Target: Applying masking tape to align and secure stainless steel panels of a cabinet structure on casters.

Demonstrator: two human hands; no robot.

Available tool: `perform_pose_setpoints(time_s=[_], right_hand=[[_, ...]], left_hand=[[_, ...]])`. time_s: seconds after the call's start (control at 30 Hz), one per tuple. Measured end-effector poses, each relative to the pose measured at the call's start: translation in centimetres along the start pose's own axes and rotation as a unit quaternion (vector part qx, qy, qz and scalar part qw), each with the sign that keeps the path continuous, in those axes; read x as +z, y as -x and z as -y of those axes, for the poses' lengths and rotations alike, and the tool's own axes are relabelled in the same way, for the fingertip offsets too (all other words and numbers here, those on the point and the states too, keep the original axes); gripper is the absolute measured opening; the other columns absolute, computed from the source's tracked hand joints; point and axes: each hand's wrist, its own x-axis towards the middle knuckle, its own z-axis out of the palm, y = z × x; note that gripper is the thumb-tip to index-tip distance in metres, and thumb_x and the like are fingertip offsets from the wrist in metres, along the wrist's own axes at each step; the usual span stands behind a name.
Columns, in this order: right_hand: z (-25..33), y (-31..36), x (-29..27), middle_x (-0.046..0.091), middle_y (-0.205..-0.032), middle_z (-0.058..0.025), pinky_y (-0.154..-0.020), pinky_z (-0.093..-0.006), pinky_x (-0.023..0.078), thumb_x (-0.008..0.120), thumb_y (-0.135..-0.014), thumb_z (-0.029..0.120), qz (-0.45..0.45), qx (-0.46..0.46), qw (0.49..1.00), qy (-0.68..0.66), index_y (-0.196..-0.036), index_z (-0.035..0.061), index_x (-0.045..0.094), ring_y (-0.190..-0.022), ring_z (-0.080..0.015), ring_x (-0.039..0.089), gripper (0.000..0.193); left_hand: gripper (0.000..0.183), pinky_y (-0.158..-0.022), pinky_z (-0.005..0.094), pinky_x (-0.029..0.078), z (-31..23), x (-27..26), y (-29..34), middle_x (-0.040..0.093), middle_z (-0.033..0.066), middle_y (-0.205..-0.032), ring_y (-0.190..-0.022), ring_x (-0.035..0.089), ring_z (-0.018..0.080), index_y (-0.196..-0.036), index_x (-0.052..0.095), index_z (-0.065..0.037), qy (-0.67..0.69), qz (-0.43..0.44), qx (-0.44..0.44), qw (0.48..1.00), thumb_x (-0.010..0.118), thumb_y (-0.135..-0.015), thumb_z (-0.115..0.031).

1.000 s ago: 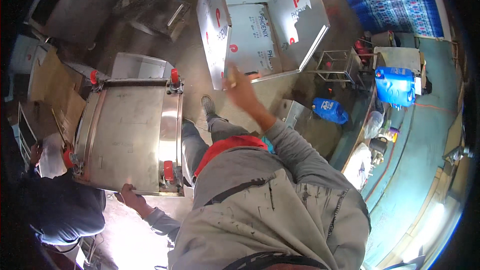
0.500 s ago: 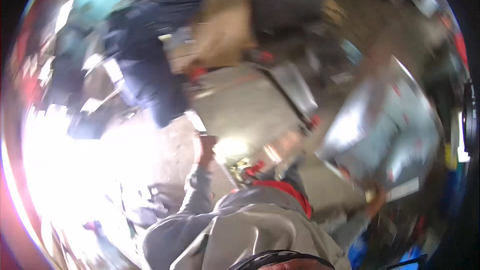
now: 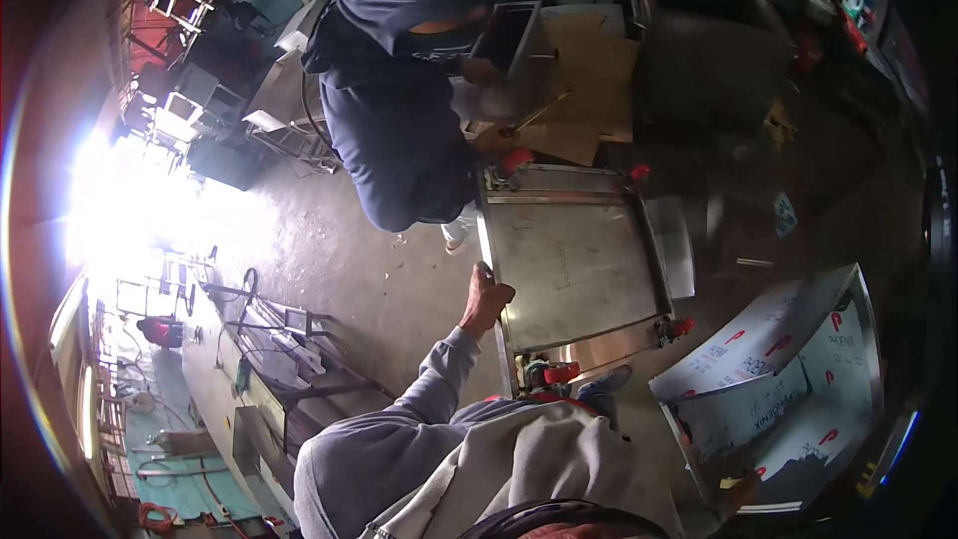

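Note:
My left hand [image 3: 486,301] is closed around the left edge of a metal cart frame [image 3: 574,255], which has a flat grey panel and red-wheeled casters at its corners. Low on the right, my right hand [image 3: 738,491] grips the near edge of an open sheet-metal box [image 3: 763,379] faced with white printed film. Its fingers are dark and partly hidden. The box stands tilted on the right of the cart frame. One red caster [image 3: 559,372] sits close to my body.
Across the cart frame, a co-worker in dark blue [image 3: 399,120] bends over, one hand near a far caster. Brown cardboard [image 3: 589,90] lies beyond, beside a large dark metal box [image 3: 709,60]. A workbench [image 3: 215,359] loaded with metal parts stands at left. Strong light glares from the left.
The view has swung and steadied from blur. The metal box has come lower, with my right hand still at its edge. My left hand remains at the cart frame's left edge.

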Motion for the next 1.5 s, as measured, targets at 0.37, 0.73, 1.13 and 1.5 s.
perform_pose_setpoints(time_s=[0.37,0.73,1.13,1.5], right_hand=[[3.5,-3.2,10.4,0.075,-0.122,-0.0136,-0.103,-0.0472,0.054,0.062,-0.105,0.034,0.1,-0.078,0.986,0.11,-0.121,0.0032,0.075,-0.117,-0.0273,0.069,0.037],[3.4,-4.2,18.9,0.075,-0.126,-0.012,-0.101,-0.0469,0.055,0.064,-0.105,0.035,0.226,-0.135,0.944,0.199,-0.119,0.0042,0.074,-0.118,-0.0265,0.069,0.036],[2.4,-4.5,21.1,0.074,-0.129,-0.0102,-0.099,-0.0466,0.057,0.067,-0.104,0.037,0.327,-0.202,0.878,0.284,-0.116,0.0052,0.073,-0.119,-0.0257,0.069,0.035],[1.1,-2.6,20.0,0.074,-0.132,-0.0088,-0.097,-0.0464,0.058,0.068,-0.103,0.038,0.376,-0.48,0.67,0.424,-0.114,0.006,0.072,-0.12,-0.025,0.069,0.034]], left_hand=[[0.051,-0.061,0.0405,0.047,-2.2,-0.5,1.5,0.056,0.0094,-0.087,-0.077,0.055,0.0202,-0.115,0.047,-0.003,-0.062,-0.02,-0.025,0.998,0.078,-0.074,-0.004],[0.053,-0.072,0.0486,0.053,-3.0,-0.8,1.9,0.063,0.0219,-0.094,-0.084,0.065,0.0348,-0.121,0.048,-0.001,-0.134,-0.028,-0.052,0.989,0.075,-0.076,-0.007],[0.052,-0.077,0.0545,0.055,-1.7,-1.4,1.8,0.066,0.0316,-0.098,-0.093,0.071,0.047,-0.122,0.047,0.006,-0.123,-0.04,-0.01,0.992,0.07,-0.077,-0.005],[0.053,-0.092,0.0552,0.054,0.0,-1.0,0.9,0.066,0.0348,-0.111,-0.111,0.067,0.054,-0.124,0.048,0.007,-0.118,-0.056,0.022,0.991,0.069,-0.077,-0.003]])
